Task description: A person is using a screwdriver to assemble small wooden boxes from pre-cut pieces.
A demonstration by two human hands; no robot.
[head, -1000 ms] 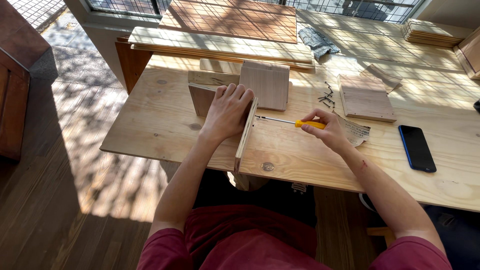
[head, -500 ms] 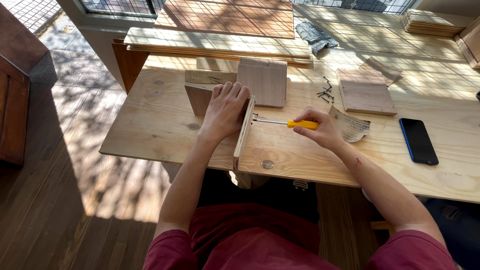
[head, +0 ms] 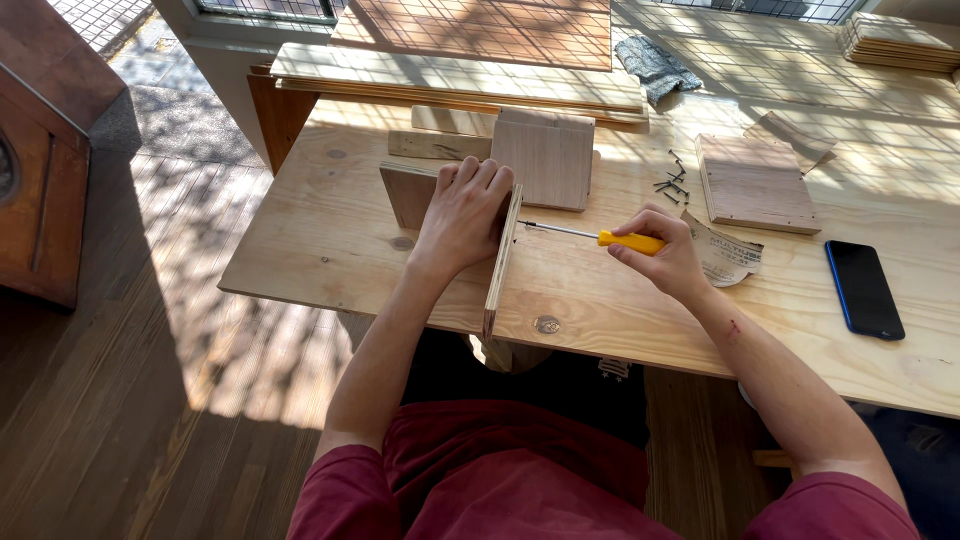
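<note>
My left hand (head: 463,213) lies flat on a wooden panel (head: 408,192) and presses against an upright plywood board (head: 501,262) standing on edge on the table. A yellow-handled screwdriver (head: 590,235) is gripped in my right hand (head: 667,258), its metal shaft level and its tip against the upright board's right face. Both hands rest over the pale wooden table (head: 330,240).
Another wooden panel (head: 543,160) stands behind the hands. A few dark screws (head: 672,180), a square wood piece (head: 755,185), a crumpled paper (head: 730,258) and a black phone (head: 864,290) lie to the right. Long boards (head: 450,75) and a grey cloth (head: 655,65) sit at the back.
The hands, screwdriver and upright board keep the same pose; only the camera view shifts slightly.
</note>
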